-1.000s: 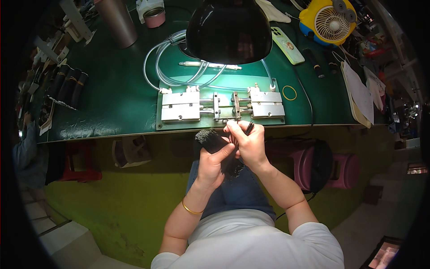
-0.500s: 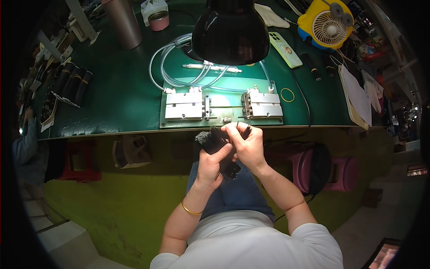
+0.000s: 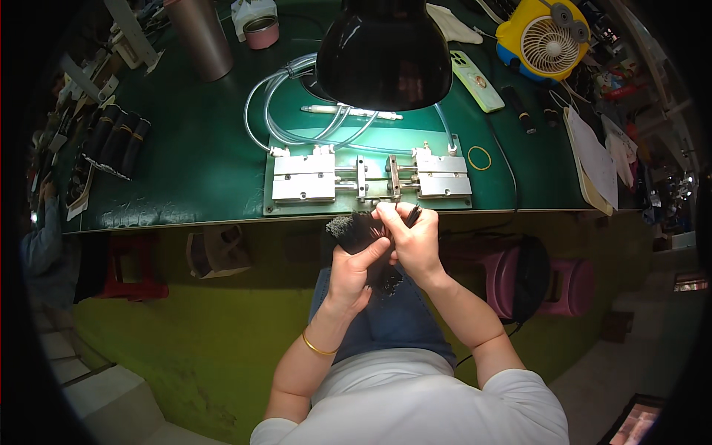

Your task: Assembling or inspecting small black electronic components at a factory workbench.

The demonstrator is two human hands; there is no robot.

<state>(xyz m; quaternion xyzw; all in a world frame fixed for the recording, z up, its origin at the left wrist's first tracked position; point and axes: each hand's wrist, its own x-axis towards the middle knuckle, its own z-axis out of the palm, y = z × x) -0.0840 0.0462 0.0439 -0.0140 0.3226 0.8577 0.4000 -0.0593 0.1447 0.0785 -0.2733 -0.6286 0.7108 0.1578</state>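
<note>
Right now, in the head view, the left hand (image 3: pixel 350 273) is wrapped tight around a bundle of thin black sticks (image 3: pixel 350 230), just in front of the green table (image 3: pixel 185 178). The right hand (image 3: pixel 409 239) has its fingers curled on a few other black sticks (image 3: pixel 413 216), near the silver machine (image 3: pixel 362 176). I cannot tell what its fingertips pinch.

The left hand (image 3: pixel 348 276) grips a thick bundle of thin black strands (image 3: pixel 354 233); the right hand (image 3: pixel 415 241), just beside it at two o'clock, pinches a few dark strands (image 3: pixel 414 216). From the hands, a metal fixture (image 3: pixel 362 176) and black lamp (image 3: pixel 386 63) sit at twelve, a green phone (image 3: pixel 477 83) at one, black rolls (image 3: pixel 117 141) at ten.
</note>
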